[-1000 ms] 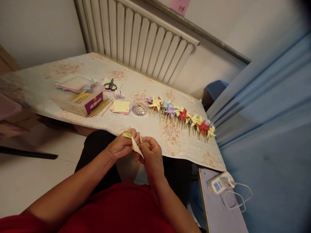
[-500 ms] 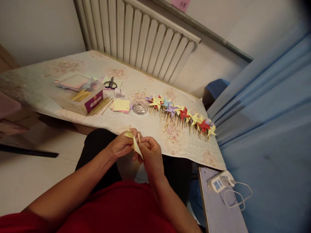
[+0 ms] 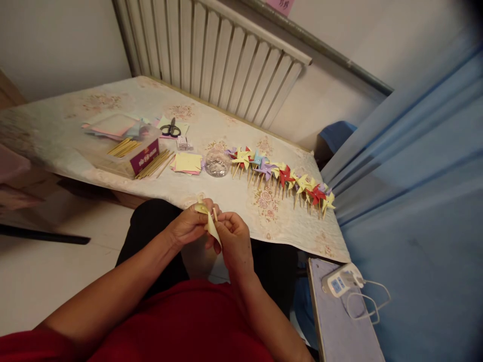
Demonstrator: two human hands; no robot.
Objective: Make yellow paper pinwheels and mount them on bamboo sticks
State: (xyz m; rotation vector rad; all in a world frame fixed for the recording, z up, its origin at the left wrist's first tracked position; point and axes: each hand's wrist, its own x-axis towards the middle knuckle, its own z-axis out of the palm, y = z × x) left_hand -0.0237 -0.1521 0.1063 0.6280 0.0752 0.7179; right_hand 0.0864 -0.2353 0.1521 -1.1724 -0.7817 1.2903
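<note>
Above my lap, at the table's front edge, both hands are close together around a yellow paper pinwheel point(image 3: 213, 231). My left hand point(image 3: 191, 224) is closed with its fingers pinching the pinwheel's left side. The tip of a pale wooden stick point(image 3: 215, 213) sticks up just behind the paper. My right hand point(image 3: 234, 235) is closed at the paper's right side, with the stick at its fingertips. Most of the stick is hidden behind the fingers. On the table ahead, finished-looking pinwheels point(image 3: 285, 175) in yellow, red, purple and blue lie in a row.
A clear box point(image 3: 145, 157) holds wooden sticks, with more sticks point(image 3: 155, 165) beside it. Paper squares point(image 3: 187, 163), a round dish of small metal pieces point(image 3: 217, 165) and black-handled scissors point(image 3: 171, 129) lie nearby. A white power strip point(image 3: 341, 281) rests on a stool at right.
The hands and the yellow pinwheel keep almost the same pose. The whole view has shifted very slightly.
</note>
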